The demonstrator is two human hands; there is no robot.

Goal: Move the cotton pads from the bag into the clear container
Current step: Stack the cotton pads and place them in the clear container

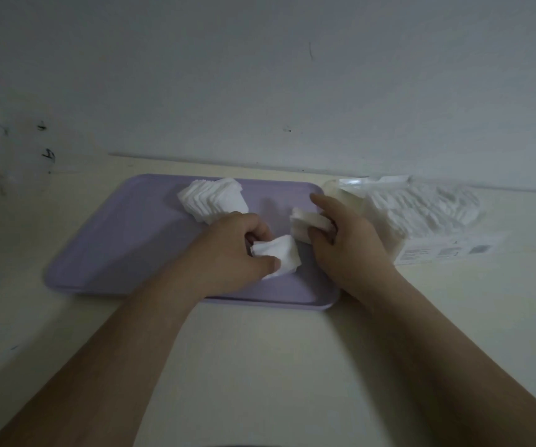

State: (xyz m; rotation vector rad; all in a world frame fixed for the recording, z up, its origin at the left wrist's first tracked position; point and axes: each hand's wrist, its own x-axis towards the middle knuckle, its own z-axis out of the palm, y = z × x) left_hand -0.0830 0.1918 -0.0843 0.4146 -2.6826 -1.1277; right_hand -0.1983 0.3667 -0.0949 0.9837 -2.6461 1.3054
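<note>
My left hand (231, 250) pinches a small stack of white cotton pads (279, 256) over the lilac tray (124, 240). My right hand (344, 240) grips another small stack of pads (308, 221) just to the right, above the tray's right side. A fanned pile of pads (213, 198) lies at the back of the tray. The clear plastic bag (428, 214), lying on its side to the right of the tray, holds many more white pads. I cannot make out a clear container.
The tray and bag lie on a cream tabletop (260, 343) that meets a pale wall (260, 75) just behind them. The wall carries a few dark marks at the left.
</note>
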